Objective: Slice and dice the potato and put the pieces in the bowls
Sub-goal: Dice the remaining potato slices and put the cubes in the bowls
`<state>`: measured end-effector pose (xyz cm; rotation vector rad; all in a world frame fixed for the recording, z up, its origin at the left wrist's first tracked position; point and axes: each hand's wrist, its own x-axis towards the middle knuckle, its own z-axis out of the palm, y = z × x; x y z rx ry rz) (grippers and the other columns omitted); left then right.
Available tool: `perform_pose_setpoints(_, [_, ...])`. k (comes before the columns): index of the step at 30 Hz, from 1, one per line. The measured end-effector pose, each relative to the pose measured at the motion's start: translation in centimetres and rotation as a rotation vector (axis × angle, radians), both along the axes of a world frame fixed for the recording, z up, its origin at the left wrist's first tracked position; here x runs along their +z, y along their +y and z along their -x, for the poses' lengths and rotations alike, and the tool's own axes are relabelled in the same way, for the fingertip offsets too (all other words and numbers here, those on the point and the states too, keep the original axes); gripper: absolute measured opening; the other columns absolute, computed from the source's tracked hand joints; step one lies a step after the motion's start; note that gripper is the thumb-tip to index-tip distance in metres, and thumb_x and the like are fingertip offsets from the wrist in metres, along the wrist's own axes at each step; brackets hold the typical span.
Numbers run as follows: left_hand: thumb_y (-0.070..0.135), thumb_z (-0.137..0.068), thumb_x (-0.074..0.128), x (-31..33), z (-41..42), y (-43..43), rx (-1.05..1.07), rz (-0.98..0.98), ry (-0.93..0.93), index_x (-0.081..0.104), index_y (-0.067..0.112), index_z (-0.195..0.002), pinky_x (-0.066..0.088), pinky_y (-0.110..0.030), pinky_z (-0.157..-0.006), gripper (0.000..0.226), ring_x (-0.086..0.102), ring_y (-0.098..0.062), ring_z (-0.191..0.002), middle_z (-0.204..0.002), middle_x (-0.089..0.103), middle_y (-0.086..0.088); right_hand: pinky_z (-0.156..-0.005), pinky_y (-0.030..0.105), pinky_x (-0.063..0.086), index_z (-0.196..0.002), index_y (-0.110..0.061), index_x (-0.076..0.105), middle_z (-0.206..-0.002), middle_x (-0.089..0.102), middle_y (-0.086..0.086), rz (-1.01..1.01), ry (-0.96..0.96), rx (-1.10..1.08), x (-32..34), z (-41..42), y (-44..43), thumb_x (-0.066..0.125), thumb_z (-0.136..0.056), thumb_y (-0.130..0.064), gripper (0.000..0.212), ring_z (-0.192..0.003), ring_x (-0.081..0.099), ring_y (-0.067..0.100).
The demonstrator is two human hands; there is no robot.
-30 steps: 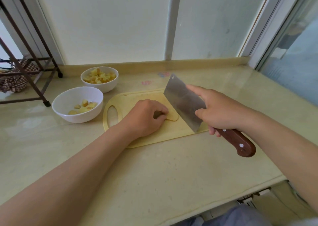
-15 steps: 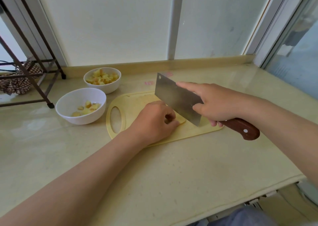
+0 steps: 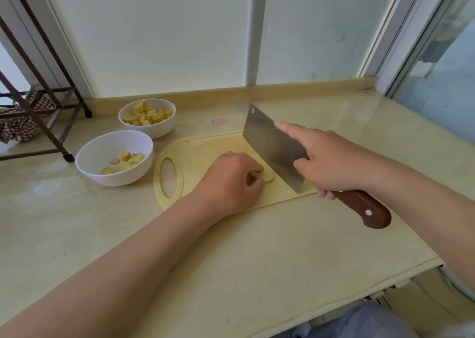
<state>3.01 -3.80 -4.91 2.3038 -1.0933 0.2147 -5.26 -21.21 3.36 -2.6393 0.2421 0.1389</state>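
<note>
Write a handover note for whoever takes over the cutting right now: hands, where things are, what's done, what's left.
Left hand: curled over the potato slice, pinning it to the cutting board.
Right hand: gripping the cleaver, forefinger along the blade, edge on the board just right of the slice.
Far bowl: well filled with diced potato. Near bowl: only a few pieces.
Done: most of the potato appears cut and bowled.
Left: dice this last visible slice and move the pieces to a bowl, probably the near one.
</note>
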Motion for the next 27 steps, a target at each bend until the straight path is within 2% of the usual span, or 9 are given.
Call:
perform_pose_setpoints(2, [0.021, -0.084, 0.066, 0.0, 0.2, -0.1, 0.002, 0.008, 0.004, 0.074, 0.008, -0.091, 0.045, -0.028, -0.086, 0.016, 0.062, -0.023, -0.087, -0.095, 0.072, -0.003, -0.045, 0.029, 0.055, -0.161, -0.055, 0.013, -0.072, 0.060, 0.004, -0.027, -0.012, -0.009, -0.2, 0.0, 0.3, 0.043, -0.103, -0.007, 0.080, -0.039, 0.063, 0.012])
perform_pose_setpoints(6, [0.023, -0.086, 0.067, 0.5, 0.3, 0.0, 0.019, 0.021, 0.072, 0.075, 0.012, -0.100, 0.050, -0.029, -0.082, 0.019, 0.062, -0.016, -0.086, -0.099, 0.070, 0.000, -0.045, 0.029, 0.055, -0.161, -0.054, 0.012, -0.078, 0.055, -0.001, -0.042, -0.019, -0.016, -0.3, -0.6, 0.6, 0.041, -0.102, -0.006, 0.081, -0.041, 0.064, 0.013])
perform_pose_setpoints(10, [0.020, -0.086, 0.065, 0.6, 0.8, -0.3, 0.035, 0.012, 0.058, 0.074, 0.009, -0.088, 0.052, -0.037, -0.076, 0.014, 0.060, -0.021, -0.081, -0.089, 0.068, -0.005, -0.046, 0.031, 0.056, -0.161, -0.054, 0.013, -0.079, 0.057, 0.002, -0.031, -0.011, -0.026, 0.1, -0.7, 1.0, 0.042, -0.101, -0.006, 0.081, -0.039, 0.063, 0.011])
perform_pose_setpoints(14, [0.022, -0.086, 0.066, 0.9, 0.6, -0.2, 0.045, 0.004, 0.086, 0.074, 0.010, -0.086, 0.052, -0.036, -0.074, 0.015, 0.062, -0.020, -0.079, -0.084, 0.070, -0.003, -0.044, 0.027, 0.052, -0.161, -0.054, 0.012, -0.077, 0.059, 0.005, -0.018, -0.014, -0.053, 0.9, 0.0, 1.4, 0.044, -0.101, -0.006, 0.083, -0.037, 0.061, 0.010])
perform_pose_setpoints(17, [0.021, -0.082, 0.062, 0.8, 0.4, 0.0, 0.033, 0.001, 0.098, 0.072, 0.009, -0.077, 0.053, -0.038, -0.071, 0.017, 0.063, -0.021, -0.075, -0.077, 0.070, -0.005, -0.043, 0.026, 0.050, -0.161, -0.053, 0.011, -0.073, 0.064, 0.010, -0.047, 0.011, -0.085, 1.2, 0.9, 1.7, 0.044, -0.100, -0.005, 0.084, -0.036, 0.062, 0.012])
perform_pose_setpoints(22, [0.014, -0.080, 0.062, 0.7, 0.0, 0.2, 0.015, 0.015, 0.119, 0.071, 0.002, -0.074, 0.054, -0.040, -0.073, 0.016, 0.066, -0.025, -0.079, -0.077, 0.070, -0.013, -0.041, 0.025, 0.048, -0.161, -0.052, 0.013, -0.071, 0.064, 0.011, -0.075, 0.039, -0.118, 1.2, 1.9, 2.2, 0.042, -0.097, -0.002, 0.087, -0.036, 0.061, 0.014])
perform_pose_setpoints(27, [0.013, -0.082, 0.068, 1.1, 0.0, 0.4, -0.006, 0.051, 0.102, 0.077, 0.008, -0.077, 0.053, -0.033, -0.077, 0.011, 0.067, -0.016, -0.080, -0.077, 0.073, -0.001, -0.040, 0.024, 0.047, -0.162, -0.051, 0.012, -0.073, 0.060, 0.009, -0.082, 0.057, -0.122, 1.5, 2.7, 2.5, 0.042, -0.098, -0.002, 0.086, -0.035, 0.061, 0.015])
